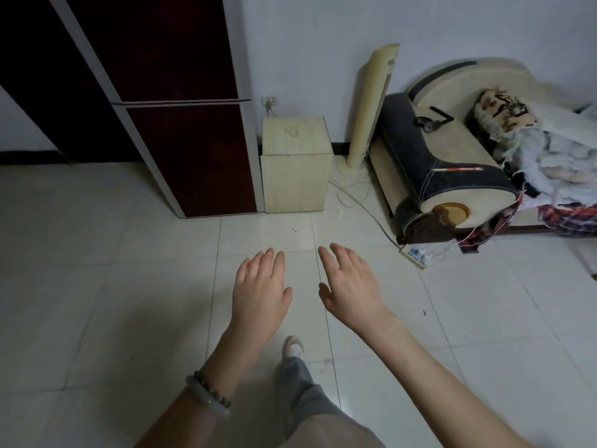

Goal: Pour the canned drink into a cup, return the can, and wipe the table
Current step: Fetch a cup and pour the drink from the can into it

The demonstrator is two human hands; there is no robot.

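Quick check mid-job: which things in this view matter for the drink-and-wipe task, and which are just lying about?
Job in hand:
left hand and right hand, both open and empty
fridge, perhaps where the can is kept
No other task item shows.

Lying about:
wooden box
tower fan
sofa
clothes pile
power strip
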